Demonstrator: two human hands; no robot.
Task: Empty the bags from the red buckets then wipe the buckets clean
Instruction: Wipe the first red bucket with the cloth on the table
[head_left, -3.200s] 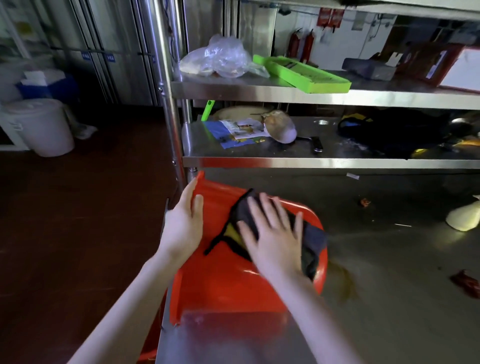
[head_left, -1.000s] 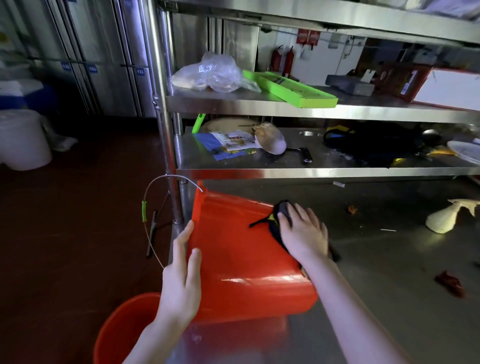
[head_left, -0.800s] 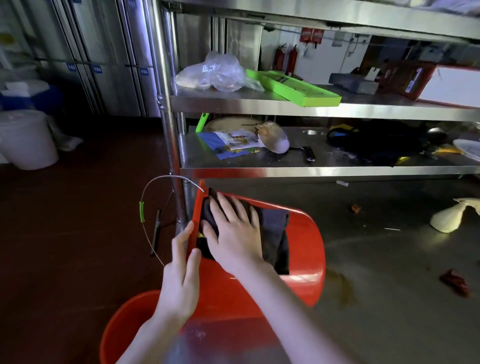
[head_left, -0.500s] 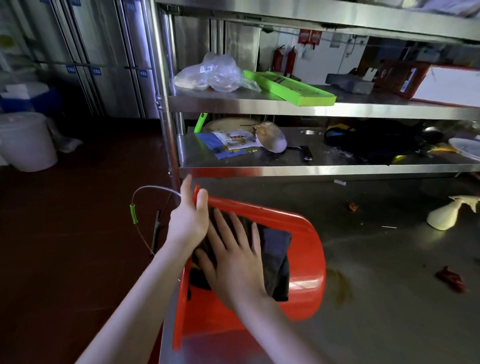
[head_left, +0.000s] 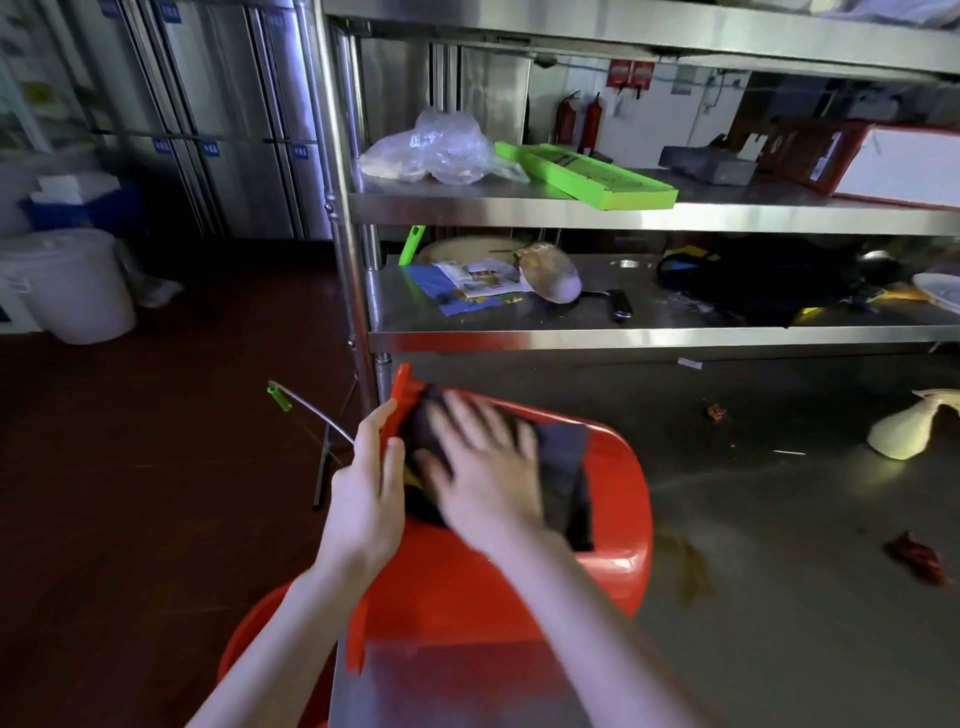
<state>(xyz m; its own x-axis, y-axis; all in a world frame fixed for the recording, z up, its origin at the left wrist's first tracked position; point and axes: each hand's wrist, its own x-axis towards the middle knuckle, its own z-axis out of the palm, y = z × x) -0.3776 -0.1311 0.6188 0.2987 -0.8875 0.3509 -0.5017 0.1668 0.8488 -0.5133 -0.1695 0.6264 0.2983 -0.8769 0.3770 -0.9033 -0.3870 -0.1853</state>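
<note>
A red bucket (head_left: 618, 499) lies on its side at the left end of the steel table (head_left: 779, 597), its rim toward the table's left edge. A dark cloth (head_left: 563, 467) is spread on the bucket's wall. My right hand (head_left: 483, 467) presses flat on the cloth, fingers straight and motion-blurred. My left hand (head_left: 371, 488) rests against the bucket's rim with straight fingers. The bucket's wire handle (head_left: 306, 405) with a green grip sticks out to the left. A second red bucket (head_left: 254, 639) shows below the table edge at lower left.
Steel shelves (head_left: 623, 332) stand behind the bucket, carrying a clear plastic bag (head_left: 436, 150), a green tray (head_left: 587, 174), papers and dark items. Scraps, a brown smear (head_left: 685, 566) and a pale cone (head_left: 909, 431) lie on the table. A white bin (head_left: 72, 286) stands on the floor.
My right hand swept the cloth back and forth across the bucket wall, now toward the rim side. My left hand slid down the rim. The second bucket came back into view.
</note>
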